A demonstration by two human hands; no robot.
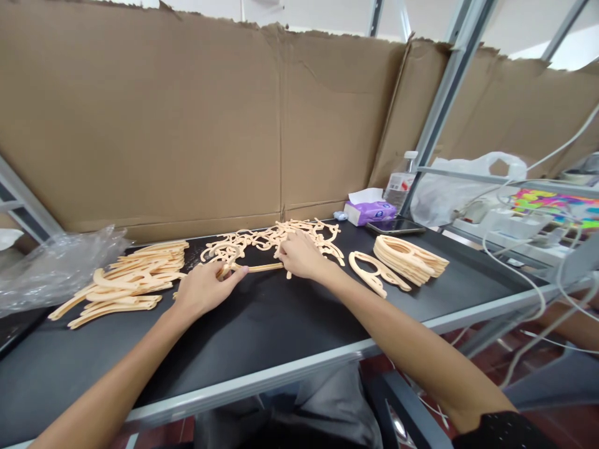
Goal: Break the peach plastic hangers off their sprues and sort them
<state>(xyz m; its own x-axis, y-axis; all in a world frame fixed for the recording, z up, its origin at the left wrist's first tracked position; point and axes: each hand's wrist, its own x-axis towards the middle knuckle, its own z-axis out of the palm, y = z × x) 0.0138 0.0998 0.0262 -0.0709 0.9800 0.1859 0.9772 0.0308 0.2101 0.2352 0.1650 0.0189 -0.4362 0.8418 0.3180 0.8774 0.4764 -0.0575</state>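
My left hand (202, 288) is closed on the left end of a slim beige plastic hanger arm (264, 268), thumb along its near side. The arm lies sideways, just above or on the black tabletop. At its right end is my right hand (302, 254), with fingers curled down at the edge of a loose heap of beige hook pieces (253, 239). Those fingertips are hidden, so I cannot tell which piece they grip. A pile of curved beige hanger arms (135, 274) lies left of my left hand.
Right of my right arm are a stack of folded beige hangers (407, 257) and a single hanger (369, 274). Behind them sit a phone (397, 226), a purple tissue pack (369, 212) and a bottle (401, 184). Clear plastic wrap (60, 265) lies left; cardboard (187, 125) stands behind.
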